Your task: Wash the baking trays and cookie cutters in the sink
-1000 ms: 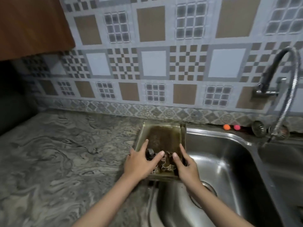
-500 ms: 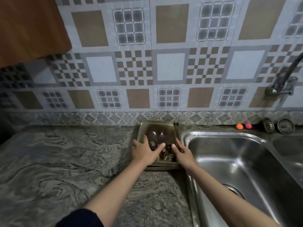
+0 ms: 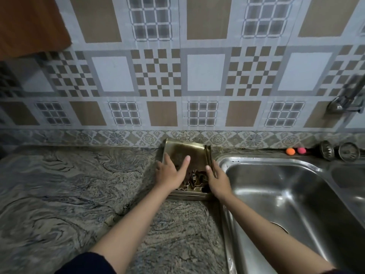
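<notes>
A stack of stained, brownish baking trays (image 3: 197, 153) lies on the stone counter against the wall, just left of the steel sink (image 3: 276, 186). Several metal cookie cutters (image 3: 195, 179) sit in the near end of the top tray. My left hand (image 3: 170, 172) lies flat over the tray's left side, fingers straight and spread, partly covering the cutters. My right hand (image 3: 217, 179) lies along the tray's right rim with straight fingers. Neither hand visibly grips anything.
The grey marbled counter (image 3: 69, 194) stretches to the left. A tap (image 3: 347, 99) juts from the tiled wall at the far right. Two small balls, orange (image 3: 290, 151) and pink (image 3: 301, 150), and two metal strainers (image 3: 337, 151) sit on the ledge behind the sink.
The tray stack, partly over the sink rim a second ago, now lies wholly on the counter against the wall. Both hands stay flat on it, and the camera has pulled back.
</notes>
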{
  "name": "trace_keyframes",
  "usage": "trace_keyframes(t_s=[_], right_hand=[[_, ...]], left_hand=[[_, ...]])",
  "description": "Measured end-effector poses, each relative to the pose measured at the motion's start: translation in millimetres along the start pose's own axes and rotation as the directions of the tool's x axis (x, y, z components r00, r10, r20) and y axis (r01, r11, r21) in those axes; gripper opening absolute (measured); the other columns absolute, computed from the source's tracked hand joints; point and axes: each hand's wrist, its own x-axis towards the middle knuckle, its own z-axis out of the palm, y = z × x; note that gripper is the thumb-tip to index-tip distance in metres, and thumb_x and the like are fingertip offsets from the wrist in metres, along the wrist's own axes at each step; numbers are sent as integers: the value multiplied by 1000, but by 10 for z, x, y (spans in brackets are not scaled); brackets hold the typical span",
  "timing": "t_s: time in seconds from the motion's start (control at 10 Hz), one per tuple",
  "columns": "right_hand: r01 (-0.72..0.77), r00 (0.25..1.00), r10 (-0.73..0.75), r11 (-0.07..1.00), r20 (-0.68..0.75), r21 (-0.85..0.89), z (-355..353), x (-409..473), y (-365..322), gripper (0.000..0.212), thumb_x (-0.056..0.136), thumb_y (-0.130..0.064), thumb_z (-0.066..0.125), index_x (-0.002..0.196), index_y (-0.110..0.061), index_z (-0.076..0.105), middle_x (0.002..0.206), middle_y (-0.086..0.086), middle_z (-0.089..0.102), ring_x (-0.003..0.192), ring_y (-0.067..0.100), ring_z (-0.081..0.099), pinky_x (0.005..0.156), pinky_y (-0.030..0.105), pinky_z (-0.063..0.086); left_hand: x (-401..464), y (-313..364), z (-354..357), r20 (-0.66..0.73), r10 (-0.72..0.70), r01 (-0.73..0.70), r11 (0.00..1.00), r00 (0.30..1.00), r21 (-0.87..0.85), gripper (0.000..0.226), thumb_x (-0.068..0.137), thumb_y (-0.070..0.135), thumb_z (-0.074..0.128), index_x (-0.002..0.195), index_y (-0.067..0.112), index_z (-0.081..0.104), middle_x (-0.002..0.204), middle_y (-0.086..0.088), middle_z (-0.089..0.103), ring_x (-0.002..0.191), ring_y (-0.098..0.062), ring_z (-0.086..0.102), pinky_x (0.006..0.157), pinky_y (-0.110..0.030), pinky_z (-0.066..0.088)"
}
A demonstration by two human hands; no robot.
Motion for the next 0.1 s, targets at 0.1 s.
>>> trace_keyframes(t_s=[0.1], right_hand=[[111, 974, -67, 974, -218, 199, -191, -177, -292, 46, 98, -27, 50, 140, -12, 44, 143, 5, 49, 132, 14, 42, 107, 24, 34]], left_hand=[[-118, 18, -136, -82, 72, -80, 991, 994, -107, 97, 75, 84, 14, 151, 24, 4, 159, -15, 3, 145, -38, 9, 114, -59, 19]])
